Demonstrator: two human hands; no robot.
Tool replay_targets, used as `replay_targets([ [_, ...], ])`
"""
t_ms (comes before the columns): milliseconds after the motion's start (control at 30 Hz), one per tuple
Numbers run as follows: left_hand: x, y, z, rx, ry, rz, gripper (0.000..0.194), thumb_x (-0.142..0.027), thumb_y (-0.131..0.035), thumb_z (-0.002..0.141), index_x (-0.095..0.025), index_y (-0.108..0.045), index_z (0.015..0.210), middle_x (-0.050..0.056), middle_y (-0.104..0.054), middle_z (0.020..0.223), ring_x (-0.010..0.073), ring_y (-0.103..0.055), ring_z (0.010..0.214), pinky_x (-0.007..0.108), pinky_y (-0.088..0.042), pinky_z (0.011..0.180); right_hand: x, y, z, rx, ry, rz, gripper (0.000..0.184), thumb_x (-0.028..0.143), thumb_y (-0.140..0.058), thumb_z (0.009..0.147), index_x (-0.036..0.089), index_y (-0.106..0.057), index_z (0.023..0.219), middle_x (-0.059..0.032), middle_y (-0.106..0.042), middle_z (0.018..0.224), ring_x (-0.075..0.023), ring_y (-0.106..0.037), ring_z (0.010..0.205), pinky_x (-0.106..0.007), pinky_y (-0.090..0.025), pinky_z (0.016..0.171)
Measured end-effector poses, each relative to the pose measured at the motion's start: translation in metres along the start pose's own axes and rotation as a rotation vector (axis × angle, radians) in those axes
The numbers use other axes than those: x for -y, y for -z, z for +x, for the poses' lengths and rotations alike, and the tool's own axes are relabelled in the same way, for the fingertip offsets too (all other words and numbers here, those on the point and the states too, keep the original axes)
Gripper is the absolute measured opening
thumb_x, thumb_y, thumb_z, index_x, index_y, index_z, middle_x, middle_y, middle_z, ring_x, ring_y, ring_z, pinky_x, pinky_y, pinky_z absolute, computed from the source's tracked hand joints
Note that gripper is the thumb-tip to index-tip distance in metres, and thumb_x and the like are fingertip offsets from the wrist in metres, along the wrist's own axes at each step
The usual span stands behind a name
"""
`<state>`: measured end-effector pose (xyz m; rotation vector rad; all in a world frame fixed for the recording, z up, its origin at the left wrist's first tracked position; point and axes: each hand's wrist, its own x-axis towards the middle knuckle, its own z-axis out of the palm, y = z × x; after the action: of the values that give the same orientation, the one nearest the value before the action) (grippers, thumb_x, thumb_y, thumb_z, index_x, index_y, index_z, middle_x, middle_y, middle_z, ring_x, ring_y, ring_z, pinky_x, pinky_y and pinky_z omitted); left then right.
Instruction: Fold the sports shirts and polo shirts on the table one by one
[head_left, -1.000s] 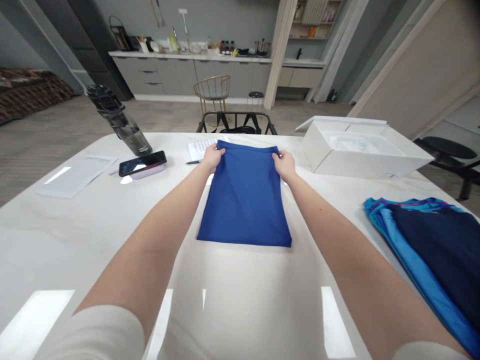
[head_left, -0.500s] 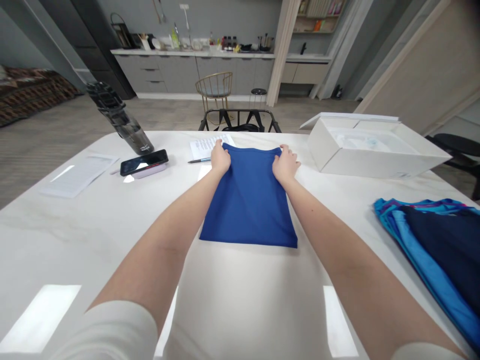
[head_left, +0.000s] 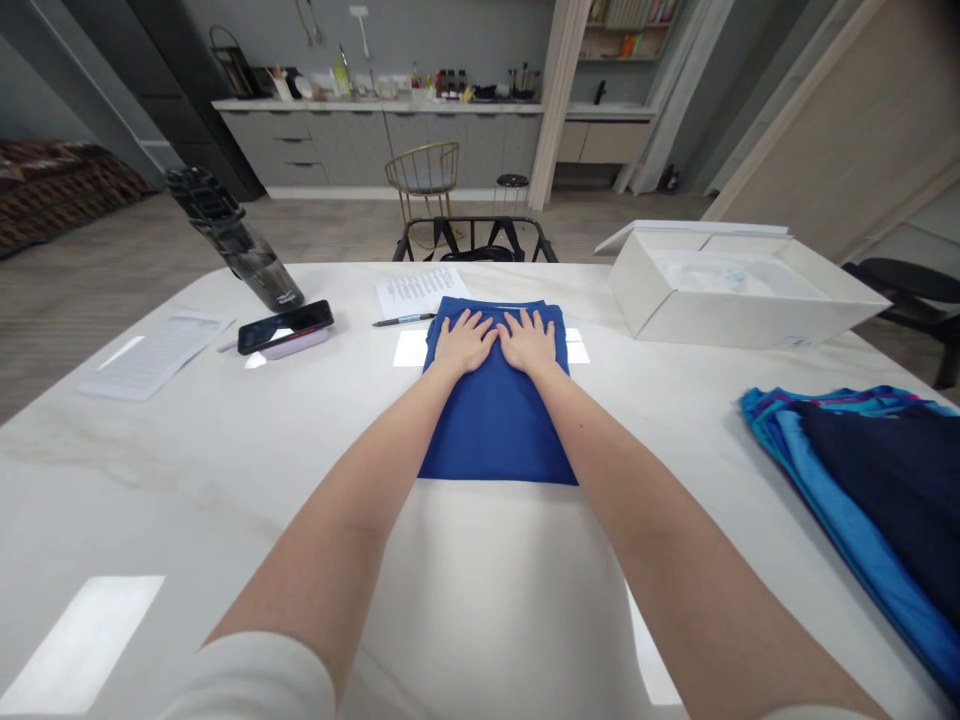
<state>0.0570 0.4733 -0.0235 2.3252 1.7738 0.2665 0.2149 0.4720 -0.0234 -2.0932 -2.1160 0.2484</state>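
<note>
A blue piece of clothing (head_left: 495,430), folded into a rough rectangle, lies in the middle of the white table. My left hand (head_left: 465,343) rests flat on its upper part, fingers spread and pointing away from me. Beside it my right hand (head_left: 529,343) lies flat on the same cloth with its fingers spread too. The two thumbs nearly meet. Neither hand grasps the fabric. The far edge of the cloth shows beyond my fingertips, with layers visible at the corners.
A stack of folded clothes (head_left: 870,480) lies at the right. Behind it stands an open white box (head_left: 750,315). A pen (head_left: 405,320) and a printed sheet (head_left: 421,290) are just past the cloth. Leftward are a phone (head_left: 285,327), a dark bottle (head_left: 255,260) and papers (head_left: 154,355).
Both hands have let go of the cloth's far corners and moved inward, now flat on top of it. The cloth's far edge looks flatter and its near edge narrower.
</note>
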Motion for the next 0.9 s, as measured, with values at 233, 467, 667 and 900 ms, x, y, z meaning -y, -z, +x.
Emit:
replay_targets([
  [233, -0.006, -0.003, -0.008, -0.025, 0.175, 0.038, 0.082, -0.075, -0.015, 0.095, -0.031, -0.032, 0.161, 0.001, -0.014, 0.172, 0.0322, -0.01, 0.159, 0.054, -0.008, 0.128, -0.015, 0.008, -0.014, 0.01, -0.072, -0.026, 0.076, 0.065, -0.013, 0.102, 0.023, -0.021, 0.166, -0.0082, -0.013, 0.172, -0.0312, -0.009, 0.158, -0.055, -0.008, 0.125],
  [467, -0.002, -0.004, -0.03, -0.042, 0.171, 0.065, 0.083, -0.074, -0.018, 0.096, -0.027, -0.029, 0.163, 0.006, -0.02, 0.171, 0.033, -0.015, 0.158, 0.052, -0.01, 0.128, -0.034, 0.009, -0.041, 0.002, -0.048, -0.004, 0.083, 0.072, -0.013, 0.1, 0.021, -0.024, 0.165, -0.0113, -0.014, 0.172, -0.0312, -0.011, 0.157, -0.059, -0.01, 0.124],
  [667, -0.015, 0.002, -0.065, -0.127, -0.127, 0.065, 0.056, -0.033, -0.023, 0.105, -0.017, -0.046, 0.154, 0.008, -0.04, 0.163, 0.0211, -0.033, 0.152, 0.043, -0.013, 0.129, -0.026, 0.013, -0.07, -0.079, 0.078, -0.069, 0.063, 0.041, -0.026, 0.106, 0.012, -0.031, 0.161, -0.0151, -0.019, 0.17, -0.0298, -0.015, 0.157, -0.06, -0.008, 0.124],
  [900, -0.035, -0.006, -0.101, -0.052, -0.075, 0.02, 0.055, -0.039, -0.025, 0.106, -0.025, -0.043, 0.156, 0.005, -0.04, 0.163, 0.0233, -0.033, 0.152, 0.048, -0.02, 0.127, 0.007, -0.001, -0.113, -0.036, 0.155, 0.006, 0.058, 0.039, -0.022, 0.107, 0.022, -0.037, 0.16, -0.0072, -0.031, 0.167, -0.0267, -0.025, 0.154, -0.055, -0.013, 0.125],
])
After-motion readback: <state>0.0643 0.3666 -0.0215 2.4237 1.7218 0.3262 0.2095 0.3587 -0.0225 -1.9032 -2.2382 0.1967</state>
